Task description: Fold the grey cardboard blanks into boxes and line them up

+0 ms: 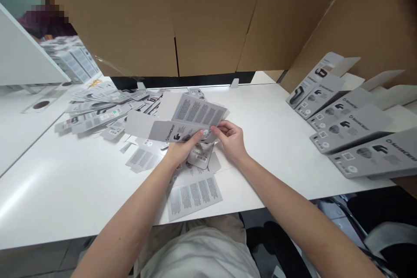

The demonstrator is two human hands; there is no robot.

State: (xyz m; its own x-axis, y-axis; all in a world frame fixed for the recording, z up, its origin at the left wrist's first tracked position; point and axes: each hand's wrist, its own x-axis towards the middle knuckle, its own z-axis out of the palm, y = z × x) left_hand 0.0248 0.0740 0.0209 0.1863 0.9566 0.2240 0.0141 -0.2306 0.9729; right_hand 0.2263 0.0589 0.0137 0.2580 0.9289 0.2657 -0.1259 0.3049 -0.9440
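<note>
Both of my hands hold a grey printed cardboard box (177, 129), partly unfolded, tilted above the table. My left hand (182, 150) grips its lower edge, thumb on the printed front panel. At the right end, my right hand (233, 141) pinches the box near its end flap, fingers curled behind. A wide panel covered in small text stands up at the back, and a plain flap sticks out to the left. Beneath my hands lie more flat box blanks (195, 195), text side up, with a barcoded flap (200, 156) just under the held box.
A loose heap of flat box blanks (100, 108) spreads over the left of the white table (260, 117). Several opened boxes (352, 126) stand in a row at the right. A cardboard partition (208, 21) rises behind. Further boxes (74, 61) and a person (45, 19) are at the far left.
</note>
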